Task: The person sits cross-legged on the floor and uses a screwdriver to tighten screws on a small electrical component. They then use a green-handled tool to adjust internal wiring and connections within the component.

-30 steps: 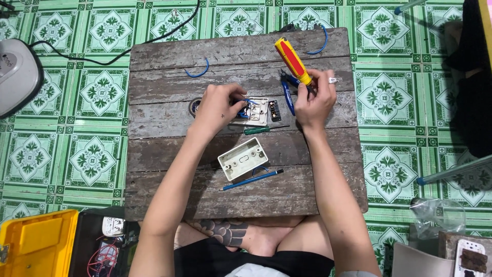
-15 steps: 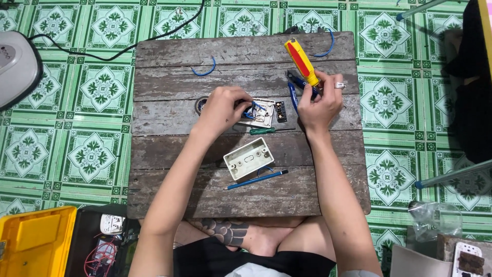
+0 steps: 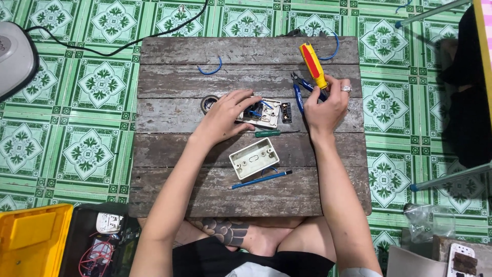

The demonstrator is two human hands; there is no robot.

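From the head camera, a low desk (image 3: 169, 154) of weathered grey planks sits on a green patterned tile floor (image 3: 77, 149), with the person's crossed legs at its near edge.

The left hand (image 3: 225, 115) rests near the middle of the desk, its fingers (image 3: 246, 98) curled down onto the left end of a white switch plate (image 3: 267, 114) whose back faces up, with short blue wires showing in it. Just left of that hand, a small roll of dark tape (image 3: 206, 102) lies flat, partly hidden by the fingers.

The right hand (image 3: 327, 105) is just right of the switch plate, with a ring on one finger. Its fingers are closed around a screwdriver with a red and yellow handle (image 3: 313, 64), which points away toward the far edge; the tip is hidden by the hand. Blue-handled pliers (image 3: 299, 90) lie against that hand, between it and the plate.

Nearer to the person, a green-handled screwdriver (image 3: 269, 133) lies flat, then an empty white wall box (image 3: 254, 157) with its opening up, and a blue pen-like stick (image 3: 261, 179) beside it. A loose curl of blue wire (image 3: 211, 69) lies at the far left of the desk.

On the floor at the near left stands a yellow toolbox (image 3: 31, 238).
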